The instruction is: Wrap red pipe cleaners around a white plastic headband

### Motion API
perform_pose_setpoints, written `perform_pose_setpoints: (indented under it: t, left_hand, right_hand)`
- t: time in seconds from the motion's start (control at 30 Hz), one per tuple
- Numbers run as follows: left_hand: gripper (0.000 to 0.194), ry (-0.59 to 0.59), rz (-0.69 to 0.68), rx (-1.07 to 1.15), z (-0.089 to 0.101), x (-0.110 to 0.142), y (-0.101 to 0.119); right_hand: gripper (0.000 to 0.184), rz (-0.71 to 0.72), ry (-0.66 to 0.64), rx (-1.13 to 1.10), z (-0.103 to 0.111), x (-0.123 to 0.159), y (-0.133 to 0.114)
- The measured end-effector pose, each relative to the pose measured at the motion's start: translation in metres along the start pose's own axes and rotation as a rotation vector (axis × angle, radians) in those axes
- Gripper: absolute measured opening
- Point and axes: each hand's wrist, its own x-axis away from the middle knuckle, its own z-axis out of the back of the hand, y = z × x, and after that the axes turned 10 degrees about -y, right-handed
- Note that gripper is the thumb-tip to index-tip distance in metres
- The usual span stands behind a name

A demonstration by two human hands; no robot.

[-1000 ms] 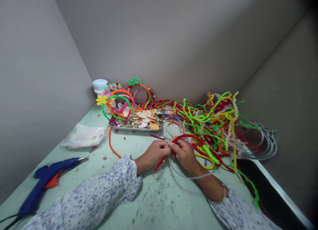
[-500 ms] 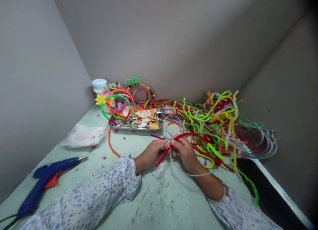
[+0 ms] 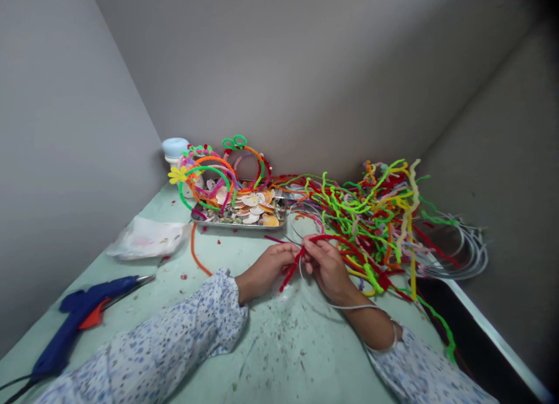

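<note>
Over the middle of the table, my left hand (image 3: 268,269) and my right hand (image 3: 325,269) meet fingertip to fingertip. Both pinch a red pipe cleaner (image 3: 332,238); one end hangs below the fingers, and the longer part arches over my right hand toward the pile. A thin pale hoop (image 3: 311,294), perhaps a bare wire headband, runs from the right fingers down and across my right wrist. Where pipe cleaner and hoop meet is hidden by the fingers. A bright green piece (image 3: 373,277) sits on or beside the far red part; I cannot tell which.
A metal tray (image 3: 227,224) holds seashells, with decorated headbands (image 3: 218,168) on top. Tangled pipe cleaners (image 3: 362,206) and pale hoops (image 3: 471,255) lie right. To the left are a plastic bag (image 3: 148,238) and a blue glue gun (image 3: 82,314). Walls enclose the back and sides.
My left fingers have shifted slightly, and the red pipe cleaner's lower end has swung right and up toward my right hand. The green piece has moved a little down. My right hand stays nearly in place.
</note>
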Motion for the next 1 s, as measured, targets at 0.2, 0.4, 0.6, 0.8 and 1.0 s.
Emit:
perform_pose_setpoints:
  t: [0.2, 0.4, 0.6, 0.8, 1.0]
  left_hand:
    - [0.013, -0.030, 0.017, 0.139, 0.0015, -0.0004, 0.0012]
    - [0.010, -0.028, 0.076, 0.334, 0.0075, -0.0003, -0.0056]
    - [0.014, -0.056, 0.063, 0.438, 0.0054, 0.0009, -0.0051]
    - [0.013, -0.027, 0.104, 0.474, 0.0026, 0.0025, -0.0015]
    - [0.015, -0.020, 0.118, 0.494, 0.0004, 0.0031, 0.0004]
  right_hand:
    - [0.021, -0.001, -0.047, -0.007, 0.0005, 0.0004, 0.0006]
    - [0.023, 0.002, -0.038, -0.016, -0.0002, -0.0005, 0.0010]
    - [0.024, 0.013, -0.039, -0.023, -0.0018, -0.0010, 0.0003]
    - [0.025, 0.004, -0.033, -0.015, -0.0018, -0.0007, 0.0001]
    - [0.028, -0.005, -0.042, -0.006, -0.0014, -0.0016, 0.0005]
